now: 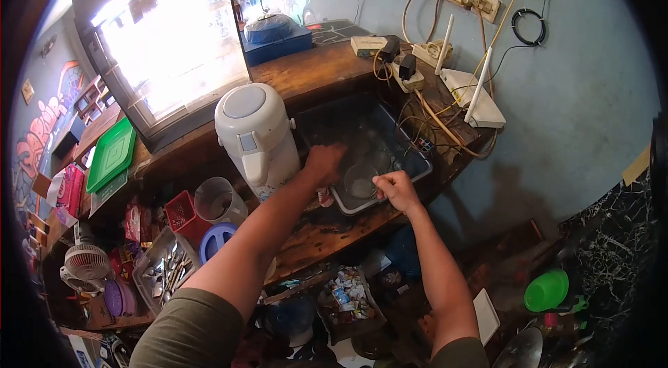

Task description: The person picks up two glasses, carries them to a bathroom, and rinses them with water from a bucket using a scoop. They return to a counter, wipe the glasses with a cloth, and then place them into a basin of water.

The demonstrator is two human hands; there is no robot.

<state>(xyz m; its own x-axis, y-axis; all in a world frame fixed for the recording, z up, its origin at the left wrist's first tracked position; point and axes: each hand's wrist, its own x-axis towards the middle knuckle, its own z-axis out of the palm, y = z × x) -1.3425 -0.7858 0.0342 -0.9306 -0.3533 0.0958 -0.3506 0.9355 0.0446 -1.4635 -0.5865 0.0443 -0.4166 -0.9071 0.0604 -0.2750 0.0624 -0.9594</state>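
Note:
A dark rectangular basin [417, 172] with a pale rim stands on the wooden counter, with cloudy water and clear items that I cannot make out inside. My right hand [396, 190] is closed at the edge of a clear glass mug [360, 181], over the basin's near side. My left hand [327, 163] reaches over the basin's left side with its fingers curled; what they hold, if anything, is hidden. Close by on the left stands a white pump thermos [252, 133]. A small red-and-white item [325, 197] sits below my left wrist.
A white router [473, 98], power strips [407, 76] and loose cables lie behind the basin on the right. To the left are a clear jug [217, 201], a cutlery tray [156, 257] and a fan [87, 261]. A box of sachets [351, 298] stands below the counter.

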